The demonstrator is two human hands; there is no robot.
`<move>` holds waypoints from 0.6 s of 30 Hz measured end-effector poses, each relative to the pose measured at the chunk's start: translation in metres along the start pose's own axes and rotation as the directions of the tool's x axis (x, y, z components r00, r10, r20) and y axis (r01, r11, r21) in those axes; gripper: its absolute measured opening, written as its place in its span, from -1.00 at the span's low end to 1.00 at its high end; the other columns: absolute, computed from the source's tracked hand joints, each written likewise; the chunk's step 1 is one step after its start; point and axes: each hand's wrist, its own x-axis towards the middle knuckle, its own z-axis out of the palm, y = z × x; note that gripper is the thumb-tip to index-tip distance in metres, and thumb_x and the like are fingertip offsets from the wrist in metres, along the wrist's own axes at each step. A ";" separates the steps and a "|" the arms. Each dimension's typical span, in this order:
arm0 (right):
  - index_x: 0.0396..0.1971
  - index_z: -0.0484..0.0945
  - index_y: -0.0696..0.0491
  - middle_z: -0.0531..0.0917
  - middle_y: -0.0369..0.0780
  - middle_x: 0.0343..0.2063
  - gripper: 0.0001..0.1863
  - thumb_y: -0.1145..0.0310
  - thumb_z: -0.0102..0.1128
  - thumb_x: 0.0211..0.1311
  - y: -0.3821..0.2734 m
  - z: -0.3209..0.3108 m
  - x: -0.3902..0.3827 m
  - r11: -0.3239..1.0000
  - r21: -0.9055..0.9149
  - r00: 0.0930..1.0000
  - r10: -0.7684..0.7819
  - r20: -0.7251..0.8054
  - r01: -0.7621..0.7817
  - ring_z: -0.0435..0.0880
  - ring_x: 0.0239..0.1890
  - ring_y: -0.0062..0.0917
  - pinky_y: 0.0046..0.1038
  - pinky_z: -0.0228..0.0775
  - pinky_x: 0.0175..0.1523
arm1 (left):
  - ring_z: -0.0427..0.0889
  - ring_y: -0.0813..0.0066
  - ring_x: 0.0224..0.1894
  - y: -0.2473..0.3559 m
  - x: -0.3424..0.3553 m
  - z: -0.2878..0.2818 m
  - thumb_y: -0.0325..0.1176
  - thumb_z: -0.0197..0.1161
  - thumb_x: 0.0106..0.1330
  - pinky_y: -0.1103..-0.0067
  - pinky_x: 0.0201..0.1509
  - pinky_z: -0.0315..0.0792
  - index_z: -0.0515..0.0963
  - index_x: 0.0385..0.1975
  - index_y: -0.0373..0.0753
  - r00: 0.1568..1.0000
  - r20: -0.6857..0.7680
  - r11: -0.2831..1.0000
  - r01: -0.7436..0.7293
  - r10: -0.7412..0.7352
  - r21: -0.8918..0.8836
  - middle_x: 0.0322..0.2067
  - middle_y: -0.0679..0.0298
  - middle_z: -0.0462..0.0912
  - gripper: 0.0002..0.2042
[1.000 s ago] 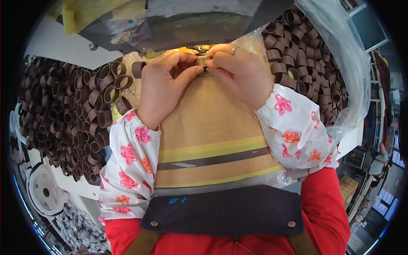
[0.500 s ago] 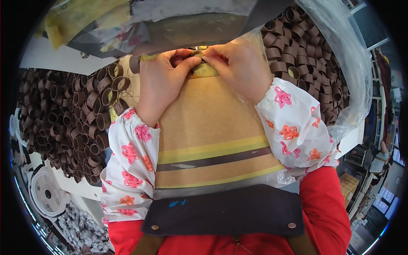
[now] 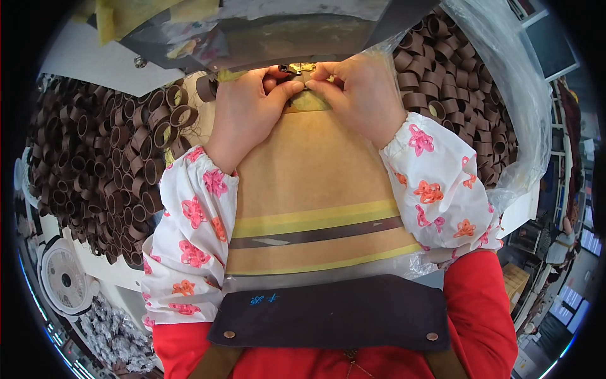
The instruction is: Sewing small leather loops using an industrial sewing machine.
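Note:
Under the lit metal presser foot (image 3: 300,67) of a sewing machine (image 3: 278,41), a small brown band (image 3: 303,78) lies between my fingertips, mostly covered by them. My left hand (image 3: 249,110) pinches its left side, thumb stretched toward the foot and fingers curled. From the right, my right hand (image 3: 363,98) pinches the other side between thumb and forefinger. Beside my left hand, a brown ring (image 3: 206,88) sits close to the knuckles. Tan sheeting with yellow and dark tape stripes (image 3: 315,161) covers the work surface beneath my wrists.
A heap of brown rings (image 3: 101,151) fills the left side, with loose threads near my wrist. More brown rings (image 3: 448,76) lie in a clear plastic bag (image 3: 533,126) at the right. The machine's dark cover hangs over my hands. A white fan (image 3: 65,278) stands at lower left.
Both hands stay at the presser foot; my left hand has shifted slightly right. The view has tilted a little, showing more of the lit foot between my fingers.

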 end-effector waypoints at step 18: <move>-0.63 0.44 0.08 0.50 -0.21 -0.58 -0.87 0.38 0.17 -0.07 -0.005 0.001 0.000 0.998 -0.056 0.998 0.009 0.061 -0.005 0.51 -0.43 -0.30 -0.31 0.33 -0.33 | 0.35 0.68 -0.69 -0.001 0.000 -0.001 -0.27 0.29 0.02 0.68 -0.59 0.24 0.56 -0.45 -0.35 0.999 -0.022 0.999 -0.039 0.039 -0.018 -0.77 0.40 0.40 -0.76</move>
